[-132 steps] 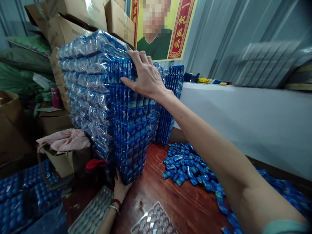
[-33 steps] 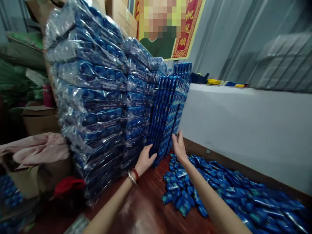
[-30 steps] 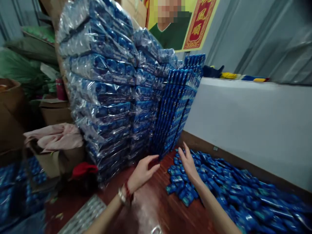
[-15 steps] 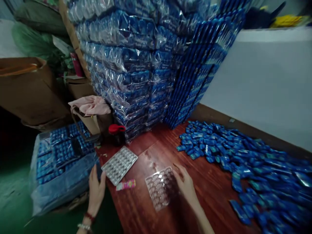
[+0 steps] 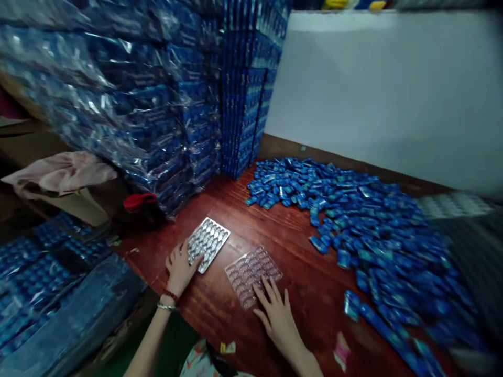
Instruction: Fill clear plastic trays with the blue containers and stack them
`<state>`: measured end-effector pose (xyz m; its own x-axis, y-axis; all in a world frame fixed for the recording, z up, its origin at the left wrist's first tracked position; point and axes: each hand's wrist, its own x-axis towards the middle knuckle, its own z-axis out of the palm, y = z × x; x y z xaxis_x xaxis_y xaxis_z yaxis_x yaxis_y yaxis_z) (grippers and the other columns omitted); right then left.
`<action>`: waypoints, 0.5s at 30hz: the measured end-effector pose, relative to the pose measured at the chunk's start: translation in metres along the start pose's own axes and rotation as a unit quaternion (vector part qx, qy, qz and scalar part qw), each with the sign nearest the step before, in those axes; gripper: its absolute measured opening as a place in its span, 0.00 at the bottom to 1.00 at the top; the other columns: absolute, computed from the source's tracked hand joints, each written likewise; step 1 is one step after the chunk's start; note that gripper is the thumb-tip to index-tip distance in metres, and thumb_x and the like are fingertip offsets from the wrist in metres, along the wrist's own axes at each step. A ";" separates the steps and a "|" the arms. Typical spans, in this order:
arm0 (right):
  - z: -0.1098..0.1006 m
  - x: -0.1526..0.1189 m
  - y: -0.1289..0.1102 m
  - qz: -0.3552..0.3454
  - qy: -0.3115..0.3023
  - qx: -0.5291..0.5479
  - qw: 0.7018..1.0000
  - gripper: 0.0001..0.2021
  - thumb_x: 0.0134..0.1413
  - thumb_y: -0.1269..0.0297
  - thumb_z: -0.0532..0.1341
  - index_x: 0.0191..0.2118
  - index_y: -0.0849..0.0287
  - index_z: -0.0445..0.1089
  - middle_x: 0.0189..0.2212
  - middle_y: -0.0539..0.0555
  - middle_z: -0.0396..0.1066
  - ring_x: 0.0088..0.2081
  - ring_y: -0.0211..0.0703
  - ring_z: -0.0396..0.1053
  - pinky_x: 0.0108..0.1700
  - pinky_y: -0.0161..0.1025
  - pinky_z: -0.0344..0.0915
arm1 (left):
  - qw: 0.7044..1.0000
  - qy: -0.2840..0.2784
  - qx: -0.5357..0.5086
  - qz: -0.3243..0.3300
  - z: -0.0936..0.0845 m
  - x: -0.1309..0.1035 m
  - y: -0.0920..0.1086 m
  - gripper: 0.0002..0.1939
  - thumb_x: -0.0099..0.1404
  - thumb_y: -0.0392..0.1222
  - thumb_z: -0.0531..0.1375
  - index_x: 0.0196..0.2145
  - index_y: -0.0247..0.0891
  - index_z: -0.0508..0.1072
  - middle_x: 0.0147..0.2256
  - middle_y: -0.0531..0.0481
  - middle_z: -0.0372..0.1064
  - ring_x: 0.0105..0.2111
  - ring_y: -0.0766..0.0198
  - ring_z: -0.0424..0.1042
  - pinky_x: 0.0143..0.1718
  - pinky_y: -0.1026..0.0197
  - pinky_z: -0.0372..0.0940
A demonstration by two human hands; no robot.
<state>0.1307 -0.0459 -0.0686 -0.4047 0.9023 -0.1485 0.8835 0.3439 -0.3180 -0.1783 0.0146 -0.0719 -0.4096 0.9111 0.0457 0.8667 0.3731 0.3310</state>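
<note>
A silvery moulded tray point(image 5: 210, 241) with rows of cavities lies on the reddish wooden table point(image 5: 271, 230). My left hand point(image 5: 183, 269) touches its near left edge, thumb and fingers apart. To its right is a clear plastic tray point(image 5: 245, 272) with similar cavities, flat on the wood. My right hand point(image 5: 277, 317) rests with spread fingers over that tray's near right part, which it partly covers. Neither hand is closed around anything.
Many small blue packets point(image 5: 338, 204) are heaped along the right. Plastic-wrapped blue packs point(image 5: 133, 104) are stacked high behind, beside a white wall point(image 5: 373, 99). A red-lidded container point(image 5: 139, 201) and a bag with pink cloth point(image 5: 63, 173) stand left. A pink wrapper point(image 5: 341, 351) lies near the front.
The view has swung right. My left hand has come from beside the table onto the silvery tray, which now sits turned. My right hand has shifted onto the clear tray's near part.
</note>
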 end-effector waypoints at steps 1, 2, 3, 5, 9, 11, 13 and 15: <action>-0.002 -0.007 -0.001 0.003 0.009 0.001 1.000 0.24 0.60 0.54 0.50 0.62 0.45 0.53 0.65 0.53 0.44 0.65 0.55 0.38 0.60 0.67 0.41 | 1.000 -0.006 -0.009 -0.004 -0.002 0.005 0.004 0.34 0.62 0.56 0.50 0.60 0.33 0.55 0.54 0.35 0.60 0.54 0.47 0.59 0.54 0.43 0.52; -0.004 -0.011 -0.003 0.006 0.023 0.003 1.000 0.23 0.61 0.53 0.49 0.61 0.46 0.55 0.64 0.54 0.45 0.65 0.55 0.39 0.61 0.66 0.40 | 1.000 -0.014 -0.013 -0.008 -0.004 0.011 0.008 0.35 0.62 0.57 0.50 0.60 0.31 0.54 0.53 0.33 0.62 0.53 0.46 0.60 0.52 0.43 0.54; -0.006 -0.014 -0.007 0.007 0.037 0.006 0.999 0.23 0.61 0.53 0.48 0.61 0.47 0.56 0.64 0.54 0.46 0.65 0.54 0.39 0.61 0.65 0.39 | 0.999 -0.027 -0.013 -0.010 -0.007 0.017 0.011 0.35 0.61 0.58 0.49 0.59 0.29 0.55 0.51 0.32 0.64 0.52 0.44 0.62 0.50 0.44 0.56; -0.008 -0.014 -0.017 0.006 0.053 0.018 0.998 0.25 0.61 0.51 0.48 0.62 0.49 0.54 0.65 0.55 0.45 0.65 0.55 0.38 0.62 0.64 0.39 | 0.997 -0.076 -0.017 -0.009 -0.010 0.029 0.019 0.33 0.59 0.59 0.51 0.53 0.29 0.63 0.47 0.32 0.67 0.48 0.44 0.65 0.46 0.47 0.59; -0.003 0.005 -0.032 -0.020 0.008 0.033 0.999 0.34 0.56 0.47 0.52 0.65 0.49 0.43 0.66 0.55 0.39 0.65 0.60 0.33 0.61 0.66 0.38 | 0.983 -0.170 -0.060 -0.028 -0.011 0.043 0.032 0.25 0.52 0.60 0.57 0.34 0.32 0.69 0.35 0.37 0.71 0.38 0.47 0.71 0.37 0.55 0.63; -0.001 0.021 -0.029 -0.032 0.005 0.022 0.999 0.33 0.57 0.50 0.52 0.65 0.49 0.42 0.66 0.54 0.38 0.65 0.61 0.32 0.60 0.68 0.35 | 0.984 -0.162 -0.070 -0.035 -0.009 0.040 0.036 0.24 0.51 0.59 0.58 0.33 0.33 0.67 0.33 0.39 0.71 0.35 0.50 0.72 0.34 0.57 0.63; -0.004 0.040 -0.018 -0.042 0.021 0.010 0.999 0.29 0.60 0.54 0.50 0.65 0.49 0.44 0.66 0.53 0.40 0.66 0.60 0.32 0.60 0.67 0.34 | 0.985 -0.141 -0.095 -0.040 -0.007 0.031 0.033 0.23 0.51 0.56 0.58 0.35 0.33 0.65 0.31 0.43 0.70 0.32 0.54 0.72 0.31 0.59 0.64; -0.011 0.061 -0.006 -0.060 0.036 0.004 0.998 0.25 0.61 0.58 0.48 0.64 0.50 0.48 0.65 0.53 0.45 0.66 0.58 0.34 0.61 0.65 0.36 | 0.978 -0.102 -0.172 -0.064 -0.007 0.019 0.024 0.24 0.49 0.55 0.59 0.37 0.33 0.63 0.28 0.47 0.69 0.29 0.57 0.71 0.29 0.59 0.64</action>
<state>0.1036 0.0098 -0.0653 -0.4887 0.8715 -0.0420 0.8279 0.4479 -0.3376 -0.1675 0.0395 -0.0568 -0.4134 0.8896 -0.1941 0.6500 0.4376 0.6213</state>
